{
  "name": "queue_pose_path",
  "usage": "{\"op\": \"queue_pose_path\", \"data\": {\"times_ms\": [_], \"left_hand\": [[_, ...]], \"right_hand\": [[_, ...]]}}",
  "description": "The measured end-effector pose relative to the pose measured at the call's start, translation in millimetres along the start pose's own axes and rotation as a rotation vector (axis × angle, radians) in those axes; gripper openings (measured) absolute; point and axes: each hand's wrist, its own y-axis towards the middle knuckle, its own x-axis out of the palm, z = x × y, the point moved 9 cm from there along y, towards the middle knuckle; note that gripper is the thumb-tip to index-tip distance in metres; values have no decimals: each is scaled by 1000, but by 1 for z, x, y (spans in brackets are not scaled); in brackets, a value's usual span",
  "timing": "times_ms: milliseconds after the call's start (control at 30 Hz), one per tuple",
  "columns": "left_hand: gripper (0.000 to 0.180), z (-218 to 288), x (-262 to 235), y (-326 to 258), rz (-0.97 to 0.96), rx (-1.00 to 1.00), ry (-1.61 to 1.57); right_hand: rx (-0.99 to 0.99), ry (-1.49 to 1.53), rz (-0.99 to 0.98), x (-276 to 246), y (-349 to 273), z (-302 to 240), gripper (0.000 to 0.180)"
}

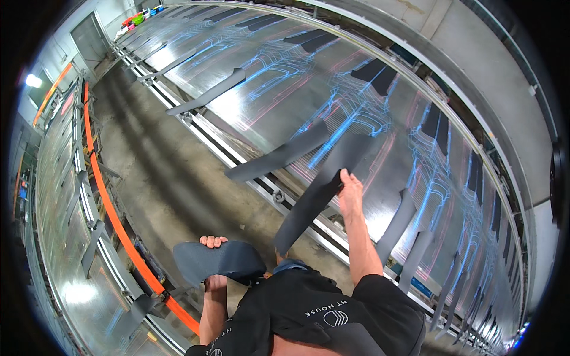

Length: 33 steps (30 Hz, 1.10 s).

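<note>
My right hand pinches the edge of a long dark fabric strip, thumb and fingertips closed on it. The strip's lower end hangs over the near rail, and its upper part is over the grey printing table. At lower left, my left hand grips a curved dark fabric piece; its fingertips curl over the top edge. Whether this is one layer or a stack, I cannot tell. Another strip lies beside the one at my right hand, overhanging the table edge.
More dark strips overhang the table's near rail, and dark pieces lie along its far side. Blue and pink lines mark the tabletop. A concrete aisle separates it from a second table with an orange rail.
</note>
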Motion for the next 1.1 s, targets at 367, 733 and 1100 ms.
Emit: {"op": "queue_pose_path", "data": {"times_ms": [367,733,1100], "left_hand": [[18,35,-64,101,-233,-39,-162],[19,106,-65,177,-109,8,-56],[32,185,-107,258,449,-220,142]], "right_hand": [[-693,-1063,-282,157,-38,18,31],[-912,-1078,-1161,400,-219,171,39],[-115,-566,-756,489,-117,164,35]]}}
